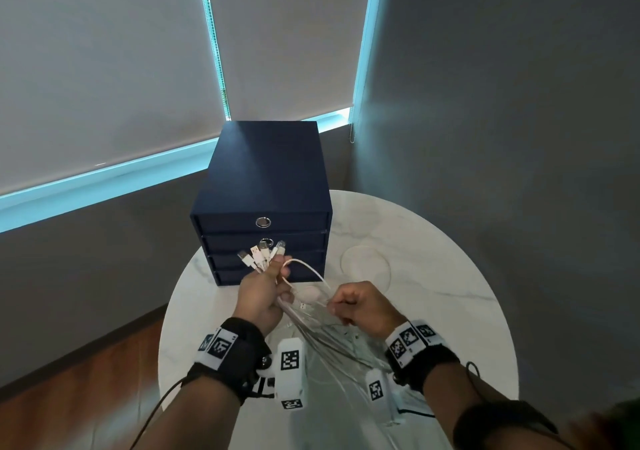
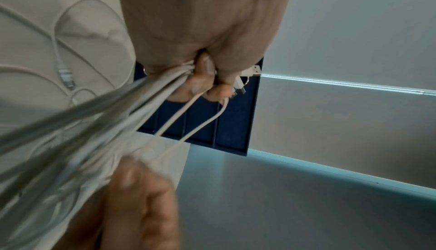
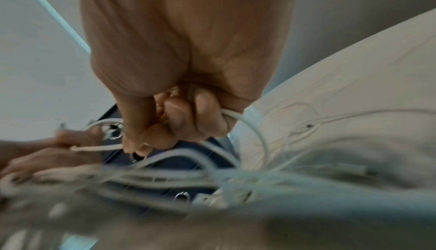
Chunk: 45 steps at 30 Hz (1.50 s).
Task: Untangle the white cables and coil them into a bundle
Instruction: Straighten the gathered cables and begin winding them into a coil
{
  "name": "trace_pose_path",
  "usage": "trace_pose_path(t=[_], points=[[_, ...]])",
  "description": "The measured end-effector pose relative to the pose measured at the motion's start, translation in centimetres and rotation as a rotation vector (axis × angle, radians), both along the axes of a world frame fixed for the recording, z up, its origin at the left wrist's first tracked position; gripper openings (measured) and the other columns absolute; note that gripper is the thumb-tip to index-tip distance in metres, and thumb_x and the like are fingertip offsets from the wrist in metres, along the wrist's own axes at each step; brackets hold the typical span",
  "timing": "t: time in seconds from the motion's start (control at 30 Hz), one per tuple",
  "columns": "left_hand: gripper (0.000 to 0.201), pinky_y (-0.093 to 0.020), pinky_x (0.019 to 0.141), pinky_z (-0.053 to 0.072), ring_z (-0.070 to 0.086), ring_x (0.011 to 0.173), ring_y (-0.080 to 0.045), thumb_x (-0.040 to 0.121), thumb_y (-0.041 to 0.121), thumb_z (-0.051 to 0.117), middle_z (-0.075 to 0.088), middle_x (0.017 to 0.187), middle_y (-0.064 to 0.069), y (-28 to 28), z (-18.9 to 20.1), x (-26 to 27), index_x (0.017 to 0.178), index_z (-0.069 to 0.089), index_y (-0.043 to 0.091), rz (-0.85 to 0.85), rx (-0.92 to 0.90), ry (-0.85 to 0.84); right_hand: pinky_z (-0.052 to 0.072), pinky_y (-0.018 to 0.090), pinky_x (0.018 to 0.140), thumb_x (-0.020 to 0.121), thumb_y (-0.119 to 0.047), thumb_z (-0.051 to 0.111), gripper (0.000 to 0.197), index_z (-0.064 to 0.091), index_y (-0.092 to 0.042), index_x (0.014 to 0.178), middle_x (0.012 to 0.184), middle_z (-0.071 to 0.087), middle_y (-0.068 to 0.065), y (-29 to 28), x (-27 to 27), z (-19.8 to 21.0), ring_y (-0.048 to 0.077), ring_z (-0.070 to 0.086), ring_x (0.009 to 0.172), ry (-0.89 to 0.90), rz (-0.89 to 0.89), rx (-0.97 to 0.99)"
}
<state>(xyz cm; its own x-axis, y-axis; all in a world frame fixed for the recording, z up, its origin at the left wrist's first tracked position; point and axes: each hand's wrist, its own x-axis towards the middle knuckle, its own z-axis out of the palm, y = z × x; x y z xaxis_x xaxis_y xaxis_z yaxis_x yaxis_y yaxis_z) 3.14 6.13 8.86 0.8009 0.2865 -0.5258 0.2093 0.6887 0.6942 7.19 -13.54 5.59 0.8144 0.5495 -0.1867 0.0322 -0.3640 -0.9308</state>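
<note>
My left hand (image 1: 266,290) grips several white cables (image 1: 322,332) in a fist above the table, and their plug ends (image 1: 261,254) fan out above the fingers. The strands run down and right in a bunch toward my body. In the left wrist view the left hand (image 2: 202,71) squeezes the bunched cables (image 2: 118,108), with one thin loop (image 2: 205,121) hanging below. My right hand (image 1: 356,306) sits just right of it, fingers curled round one cable loop (image 1: 311,271). In the right wrist view the right hand (image 3: 174,123) pinches that cable (image 3: 247,123).
A dark blue drawer box (image 1: 263,204) with ring pulls stands at the back of the round white marble table (image 1: 433,294), just behind my left hand. Grey walls and window blinds surround the table. Wooden floor (image 1: 86,380) lies to the left.
</note>
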Motion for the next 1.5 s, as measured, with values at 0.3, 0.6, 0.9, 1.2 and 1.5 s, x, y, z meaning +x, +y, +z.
trace_pose_path(t=[0.3,0.6,0.9,1.2,1.5], points=[[0.015,-0.018,0.034,0.031,0.033,0.034,-0.007,0.104,0.014,0.05,0.06,0.061,-0.002,1.8,0.3,0.2,0.108,0.061,0.004,-0.053,-0.048,0.057,0.044,0.011,0.061,0.085,0.002,0.07,0.017,0.07,-0.01,0.073,0.061,0.069,-0.01,-10.0,4.5,1.9,-0.004,0.057,0.056,-0.212,-0.283,-0.108],[0.019,-0.018,0.035,0.029,0.031,0.037,-0.004,0.103,0.016,0.05,0.062,0.074,0.0,1.3,1.0,0.6,0.095,0.064,0.006,-0.038,-0.014,-0.102,0.041,0.018,0.063,0.082,-0.01,0.075,0.017,0.069,-0.017,0.068,0.059,0.066,-0.012,-16.1,5.8,0.5,0.002,0.058,0.061,-0.236,-0.4,-0.394],[0.017,-0.019,0.039,0.029,0.031,0.044,-0.006,0.099,0.016,0.06,0.069,0.075,0.0,-0.9,1.7,0.9,0.096,0.071,0.004,0.003,0.15,-0.208,0.047,0.021,0.058,0.081,-0.006,0.073,0.031,0.063,-0.019,0.055,0.052,0.062,-0.009,-16.7,3.9,-4.2,0.001,0.056,0.05,-0.044,-0.269,-0.6],[0.02,-0.021,0.041,0.026,0.032,0.048,-0.01,0.099,0.015,0.059,0.059,0.069,-0.003,-4.5,-0.5,-0.1,0.094,0.07,0.001,-0.306,0.328,-0.146,0.049,0.015,0.079,0.091,-0.028,0.065,0.01,0.071,-0.021,0.095,0.093,0.072,-0.01,-2.6,3.9,5.2,0.002,0.065,0.085,-0.345,-0.128,-0.124],[0.017,-0.019,0.041,0.024,0.029,0.045,-0.005,0.101,0.019,0.055,0.052,0.07,0.003,-1.3,2.4,0.3,0.094,0.068,0.009,-0.204,0.154,-0.254,0.043,0.014,0.058,0.092,-0.011,0.056,0.024,0.07,-0.02,0.075,0.059,0.059,-0.01,1.4,1.6,1.5,-0.002,0.053,0.051,-0.193,0.068,-0.21]])
